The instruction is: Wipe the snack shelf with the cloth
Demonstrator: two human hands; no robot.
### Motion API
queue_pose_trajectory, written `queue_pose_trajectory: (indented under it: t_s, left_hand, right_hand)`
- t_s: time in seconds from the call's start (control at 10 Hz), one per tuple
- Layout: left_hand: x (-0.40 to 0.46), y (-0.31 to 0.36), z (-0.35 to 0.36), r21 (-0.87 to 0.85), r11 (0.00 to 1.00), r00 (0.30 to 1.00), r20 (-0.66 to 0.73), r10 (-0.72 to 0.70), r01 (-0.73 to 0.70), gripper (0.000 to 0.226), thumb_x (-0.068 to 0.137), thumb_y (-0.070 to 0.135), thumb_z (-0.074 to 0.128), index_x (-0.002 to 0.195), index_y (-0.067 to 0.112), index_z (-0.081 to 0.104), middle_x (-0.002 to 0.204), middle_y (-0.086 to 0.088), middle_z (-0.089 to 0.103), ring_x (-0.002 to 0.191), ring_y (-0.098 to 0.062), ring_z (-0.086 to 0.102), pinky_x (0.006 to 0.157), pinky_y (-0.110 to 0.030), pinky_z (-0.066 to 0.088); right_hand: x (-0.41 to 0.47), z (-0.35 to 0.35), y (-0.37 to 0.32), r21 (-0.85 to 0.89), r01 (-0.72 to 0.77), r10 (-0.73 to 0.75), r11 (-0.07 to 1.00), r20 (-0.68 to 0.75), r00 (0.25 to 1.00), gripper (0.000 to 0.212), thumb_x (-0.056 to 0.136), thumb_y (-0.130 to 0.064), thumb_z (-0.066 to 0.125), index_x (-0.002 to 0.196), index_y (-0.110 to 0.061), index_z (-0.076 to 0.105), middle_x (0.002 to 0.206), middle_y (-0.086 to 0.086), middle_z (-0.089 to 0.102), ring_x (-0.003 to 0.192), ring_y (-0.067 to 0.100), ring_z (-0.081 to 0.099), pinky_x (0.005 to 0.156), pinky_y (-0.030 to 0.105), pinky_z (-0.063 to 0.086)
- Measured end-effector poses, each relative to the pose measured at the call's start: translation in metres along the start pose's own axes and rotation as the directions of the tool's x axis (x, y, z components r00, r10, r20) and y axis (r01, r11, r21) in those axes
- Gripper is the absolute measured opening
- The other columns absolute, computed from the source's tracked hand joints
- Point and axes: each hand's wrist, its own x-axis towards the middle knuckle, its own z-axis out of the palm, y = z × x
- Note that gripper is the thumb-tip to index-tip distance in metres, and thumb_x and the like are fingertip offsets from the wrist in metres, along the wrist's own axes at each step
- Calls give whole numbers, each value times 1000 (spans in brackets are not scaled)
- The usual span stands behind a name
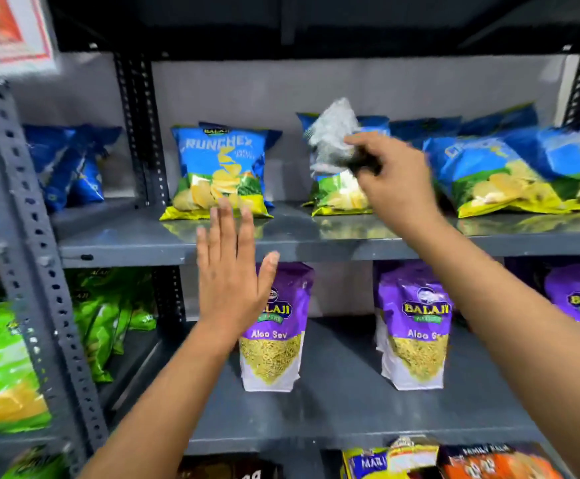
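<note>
Two hands up: right hand (390, 181) pinches blurred grey cloth (333, 134), long axis upright toward 12, above shelf (281, 236), hiding chip bag (337, 195) top. Left hand (231, 271) spread flat, empty, at 9 of it.

— What is the right hand (390, 183) doing?
— It grips a bunched grey cloth (333, 133), raised above the grey shelf (136, 242) in front of a blue chip bag (337, 193).
— And the left hand (228, 267)?
— Flat, fingers spread, before the shelf edge, below another blue chip bag (221, 167) and partly covering a purple Aloo Sev pouch (274, 340).
</note>
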Motion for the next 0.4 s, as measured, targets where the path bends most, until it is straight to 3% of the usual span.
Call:
queue_pose_trajectory:
  t_s: [0.1,0.2,0.3,0.4]
  left_hand:
    - [26,-5,0,86,995,998,39,52,-55,68,92,48,26,142,2,18,148,-26,22,137,-33,13,112,-41,-1]
    - [36,-8,5,127,989,996,63,67,-74,70,89,44,33,141,1,19,148,-26,26,136,-36,21,110,-45,4]
    - [43,-9,5,144,983,992,75,104,-114,70,89,46,31,141,0,21,149,-25,25,137,-35,19,110,-44,2]
    - [46,-7,6,149,982,992,72,103,-112,70,89,46,30,141,-1,25,148,-25,26,137,-37,24,111,-41,-2]
  right_hand:
    - [0,41,26,-351,180,96,919,642,761,40,92,-27,44,132,-26,43,142,10,47,127,29,45,104,43,40]
    - [-14,59,42,-334,162,163,928,758,631,43,96,-37,31,136,-22,37,148,10,38,136,29,33,113,42,28]
    - [-16,50,35,-343,109,180,933,707,684,42,98,-35,27,138,-25,34,153,5,29,143,27,15,117,42,14]
    - [-23,39,23,-72,-120,140,990,485,863,41,95,-38,37,135,-29,39,151,1,32,143,22,16,116,41,16]
